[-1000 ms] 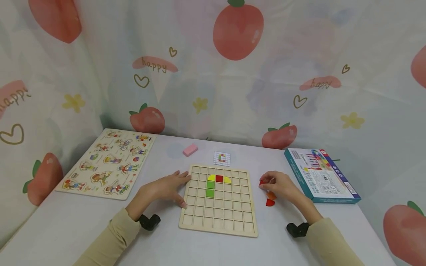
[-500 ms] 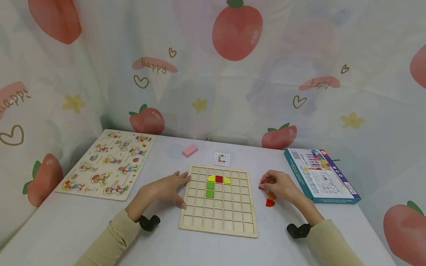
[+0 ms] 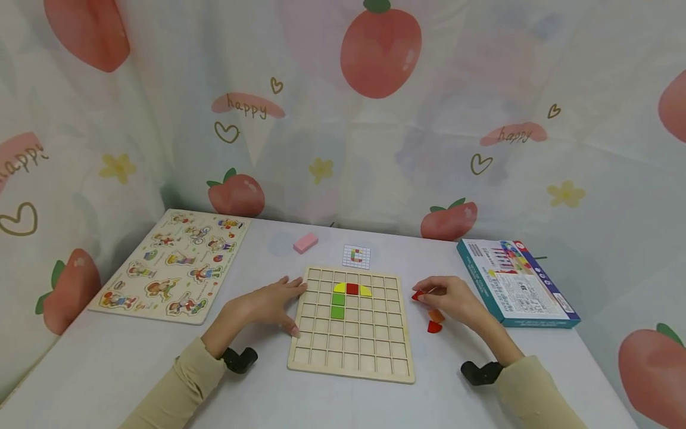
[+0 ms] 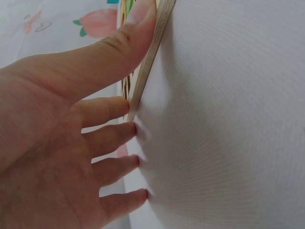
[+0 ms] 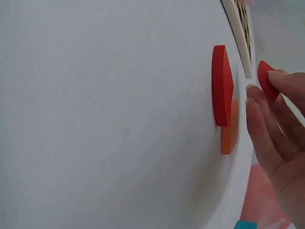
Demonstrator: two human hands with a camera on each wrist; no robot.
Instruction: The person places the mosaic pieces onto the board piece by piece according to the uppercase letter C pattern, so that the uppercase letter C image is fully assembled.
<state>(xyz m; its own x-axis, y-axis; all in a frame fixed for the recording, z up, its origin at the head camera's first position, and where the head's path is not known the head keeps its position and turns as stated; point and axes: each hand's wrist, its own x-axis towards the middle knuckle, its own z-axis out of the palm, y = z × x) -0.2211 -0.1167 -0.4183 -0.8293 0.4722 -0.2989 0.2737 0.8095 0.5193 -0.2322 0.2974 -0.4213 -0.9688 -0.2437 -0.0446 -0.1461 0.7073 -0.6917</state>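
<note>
On the table [image 3: 161, 369] in the head view, a wooden grid board [image 3: 351, 357] lies at centre, with yellow, red and green tiles in its upper cells. At the board's 9 o'clock edge the left hand [image 3: 268, 304] rests flat, fingers straight and spread, thumb against the frame. At the board's 3 o'clock, apart from it, the right hand [image 3: 452, 296] pinches a small red piece [image 3: 417, 295] between thumb and fingertips. A red tile [image 3: 435, 326] and an orange tile [image 3: 436, 315] lie just beside that hand, at its 6 o'clock.

Left wrist view: the thumb presses the board's edge [image 4: 151, 52]; four straight fingers [image 4: 116, 136] touch the cloth.

Right wrist view: curled fingers grip the red piece [image 5: 267, 80]; the red tile [image 5: 222, 86] overlaps the orange tile [image 5: 229, 129]
</note>
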